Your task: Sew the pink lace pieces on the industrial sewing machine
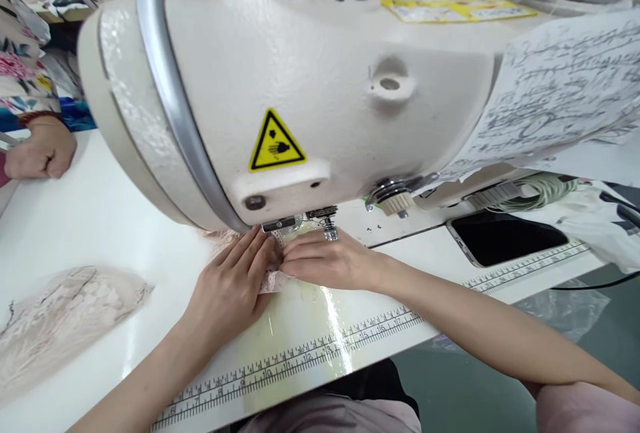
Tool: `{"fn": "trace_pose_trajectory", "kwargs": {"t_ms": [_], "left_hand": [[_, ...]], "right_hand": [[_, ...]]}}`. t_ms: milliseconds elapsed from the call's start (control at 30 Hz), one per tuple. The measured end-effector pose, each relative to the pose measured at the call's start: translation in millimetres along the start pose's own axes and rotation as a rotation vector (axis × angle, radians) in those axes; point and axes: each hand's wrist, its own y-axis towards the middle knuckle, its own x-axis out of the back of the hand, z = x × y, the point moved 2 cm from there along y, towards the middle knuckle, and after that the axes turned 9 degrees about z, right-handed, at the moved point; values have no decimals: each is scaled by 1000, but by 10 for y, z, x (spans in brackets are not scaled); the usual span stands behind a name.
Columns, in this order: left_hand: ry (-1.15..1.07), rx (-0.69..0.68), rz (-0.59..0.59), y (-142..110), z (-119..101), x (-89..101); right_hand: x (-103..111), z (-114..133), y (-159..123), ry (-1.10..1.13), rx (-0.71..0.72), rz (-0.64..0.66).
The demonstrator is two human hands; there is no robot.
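- A co-worker's hand (43, 148) rests loosely curled on the far left side of the table (120, 220).
- A piece of pale, sheer fabric (75, 316) with dark thread lines lies at the left, well apart from both working hands.
- The left hand (233, 283) lies palm down, its fingers stretched out and nearly side by side, with the thumb a little apart. It presses on the pink lace (271, 281) rather than gripping it.
- The lace lies beneath the left fingers and shows beyond their tips, between the two hands and near the presser area under the sewing machine (310, 73).
- The right hand (330, 261) comes in from the right, fingers held narrow and together, their tips touching the lace at its right edge. The thumb is hidden, so whether they pinch it cannot be told.
- A ruler strip (295, 358) runs along the table's near edge, below both hands.
- Farther right, a phone (510, 238) lies face up, screen dark, with a coiled cord (543, 191) behind it. Handwritten paper (560, 86) covers the machine's right end.
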Motion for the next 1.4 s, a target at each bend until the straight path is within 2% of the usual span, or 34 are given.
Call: {"fn": "trace_pose_trajectory", "kwargs": {"t_ms": [233, 567, 800, 1067, 1400], "left_hand": [[51, -1, 27, 18, -23, -11], [63, 16, 9, 56, -65, -6], [43, -125, -60, 23, -37, 77], [-2, -81, -101, -5, 34, 95], [11, -9, -100, 3, 80, 67]], "right_hand": [[131, 7, -20, -138, -62, -103], [128, -107, -76, -70, -103, -84], [127, -10, -4, -134, -38, -132], [31, 82, 102, -240, -18, -38], [-16, 76, 135, -291, -35, -153]]}}
